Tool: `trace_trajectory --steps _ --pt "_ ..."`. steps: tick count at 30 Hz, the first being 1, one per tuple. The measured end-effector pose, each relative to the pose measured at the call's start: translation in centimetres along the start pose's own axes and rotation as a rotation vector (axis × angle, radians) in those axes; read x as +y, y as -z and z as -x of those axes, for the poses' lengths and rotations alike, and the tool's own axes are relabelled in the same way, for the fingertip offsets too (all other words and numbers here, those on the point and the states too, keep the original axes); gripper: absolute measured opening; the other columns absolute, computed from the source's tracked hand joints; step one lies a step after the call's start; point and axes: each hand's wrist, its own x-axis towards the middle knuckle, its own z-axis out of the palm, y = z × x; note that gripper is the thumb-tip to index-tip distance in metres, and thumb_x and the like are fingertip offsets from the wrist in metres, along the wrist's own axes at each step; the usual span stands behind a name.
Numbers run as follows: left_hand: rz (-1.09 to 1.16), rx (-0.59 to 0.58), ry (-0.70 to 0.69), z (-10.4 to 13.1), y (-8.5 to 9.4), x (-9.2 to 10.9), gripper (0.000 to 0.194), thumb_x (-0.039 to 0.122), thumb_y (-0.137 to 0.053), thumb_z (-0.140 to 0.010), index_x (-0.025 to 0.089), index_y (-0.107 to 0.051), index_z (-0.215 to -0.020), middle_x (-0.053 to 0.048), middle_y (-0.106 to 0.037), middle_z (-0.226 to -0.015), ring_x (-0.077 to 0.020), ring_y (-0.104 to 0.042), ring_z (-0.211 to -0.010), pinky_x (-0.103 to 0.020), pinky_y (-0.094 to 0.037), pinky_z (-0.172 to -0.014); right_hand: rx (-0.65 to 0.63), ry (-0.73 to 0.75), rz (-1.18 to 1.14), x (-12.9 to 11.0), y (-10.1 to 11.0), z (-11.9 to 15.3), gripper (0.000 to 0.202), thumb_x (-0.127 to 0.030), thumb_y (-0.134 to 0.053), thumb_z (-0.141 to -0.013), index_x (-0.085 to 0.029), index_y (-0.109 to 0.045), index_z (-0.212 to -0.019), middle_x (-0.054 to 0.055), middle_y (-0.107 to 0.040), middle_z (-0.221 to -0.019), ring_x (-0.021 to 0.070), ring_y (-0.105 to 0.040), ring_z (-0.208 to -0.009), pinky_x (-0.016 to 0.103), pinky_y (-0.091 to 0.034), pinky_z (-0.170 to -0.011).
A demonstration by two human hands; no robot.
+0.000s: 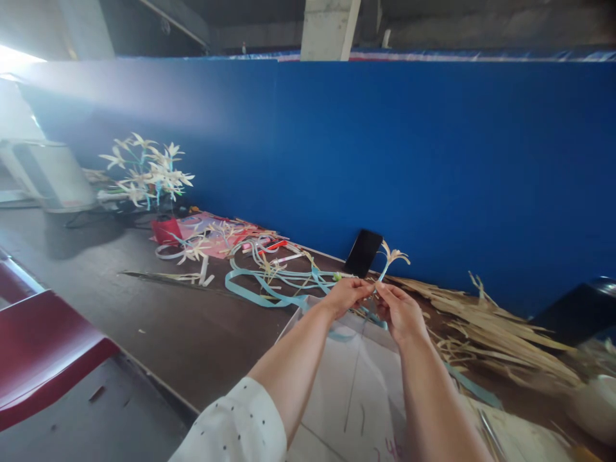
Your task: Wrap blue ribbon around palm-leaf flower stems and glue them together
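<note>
A cream flower (394,255) with a light blue wrapped stem stands upright between my hands. My right hand (395,308) pinches the stem just below the bloom. Close to its left, my left hand (347,296) has its fingers pressed together at the stem and the light blue ribbon. A thin wire hangs down below my fingers over a white box (346,378). Loops of light blue ribbon (245,294) lie on the table to the left of my hands.
A bunch of cream flowers (158,173) stands in a red pot (166,231) at the left. Dry leaf strips (500,327) spread at the right. A black phone (364,252) leans on the blue partition (385,147). A white kettle (60,176) and red chair (43,353) are far left.
</note>
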Motion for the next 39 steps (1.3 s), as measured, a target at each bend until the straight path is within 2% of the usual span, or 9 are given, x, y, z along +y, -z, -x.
trace_trajectory --steps 6,13,20,25,27,31,35,39 --pt "-0.321 0.082 -0.152 -0.2 0.3 -0.3 0.038 0.05 -0.056 -0.073 0.013 -0.063 -0.079 0.003 -0.048 -0.056 -0.0076 -0.039 -0.053 -0.022 -0.03 -0.053 0.015 -0.053 -0.018 -0.1 0.1 0.0 0.033 -0.038 -0.084 -0.049 -0.017 -0.064 -0.067 -0.007 -0.044 -0.045 0.0049 -0.036 -0.039 0.019 -0.026 -0.035" --pt "-0.429 0.103 -0.237 -0.1 0.5 0.0 0.034 0.046 -0.052 -0.076 0.013 -0.06 -0.07 0.001 -0.051 -0.062 -0.0092 -0.044 -0.06 -0.022 -0.033 -0.058 0.008 -0.058 0.044 0.3 0.9 -0.4 0.034 -0.036 -0.082 -0.053 -0.017 -0.067 -0.076 -0.005 -0.049 -0.048 0.0061 -0.039 -0.042 0.016 -0.028 -0.034" --pt "-0.348 0.111 -0.167 0.0 0.5 0.2 0.038 0.051 -0.053 -0.075 0.014 -0.059 -0.073 0.004 -0.045 -0.054 -0.0075 -0.039 -0.051 -0.022 -0.031 -0.052 -0.088 -0.054 -0.033 0.2 0.8 -0.2 0.028 -0.033 -0.081 -0.056 -0.019 -0.065 -0.074 -0.003 -0.058 -0.063 0.0051 -0.041 -0.044 0.017 -0.027 -0.034" --pt "-0.275 0.106 -0.148 -0.1 0.4 0.2 0.043 0.057 -0.053 -0.073 0.014 -0.055 -0.068 0.006 -0.04 -0.05 -0.0058 -0.035 -0.046 -0.021 -0.028 -0.047 -0.162 -0.04 -0.116 -0.2 0.5 0.1 0.024 -0.031 -0.08 -0.058 -0.019 -0.063 -0.069 -0.003 -0.058 -0.064 0.004 -0.038 -0.045 0.016 -0.025 -0.035" --pt "-0.18 0.099 -0.136 -0.1 0.4 0.1 0.044 0.058 -0.055 -0.071 0.014 -0.054 -0.068 0.006 -0.04 -0.049 -0.005 -0.034 -0.045 -0.02 -0.026 -0.046 -0.183 -0.041 -0.129 -0.2 0.3 0.2 0.023 -0.03 -0.08 -0.059 -0.018 -0.063 -0.069 -0.003 -0.057 -0.065 0.0036 -0.037 -0.046 0.015 -0.025 -0.036" --pt "0.017 0.093 -0.122 -0.1 0.5 0.1 0.045 0.058 -0.063 -0.065 0.013 -0.056 -0.069 0.005 -0.045 -0.053 -0.0046 -0.037 -0.044 -0.019 -0.028 -0.045 -0.149 -0.045 -0.123 -0.4 0.2 0.3 0.025 -0.031 -0.081 -0.058 -0.018 -0.064 -0.072 -0.004 -0.054 -0.061 0.0042 -0.036 -0.046 0.015 -0.027 -0.037" --pt "0.048 0.117 -0.108 -0.2 0.7 0.3 0.046 0.055 -0.07 -0.057 0.012 -0.06 -0.071 0.002 -0.053 -0.058 -0.005 -0.042 -0.046 -0.019 -0.031 -0.047 -0.086 -0.063 -0.083 -0.4 0.2 0.3 0.03 -0.033 -0.083 -0.053 -0.019 -0.064 -0.073 -0.006 -0.047 -0.05 0.0056 -0.037 -0.043 0.017 -0.028 -0.037" --pt "0.035 0.102 -0.092 -0.1 0.8 0.5 0.047 0.05 -0.074 -0.054 0.011 -0.064 -0.077 0.0 -0.058 -0.062 -0.0057 -0.045 -0.049 -0.02 -0.034 -0.049 -0.053 -0.059 -0.028 -0.3 0.3 0.1 0.033 -0.035 -0.083 -0.052 -0.019 -0.065 -0.074 -0.006 -0.046 -0.047 0.006 -0.038 -0.043 0.017 -0.026 -0.037"
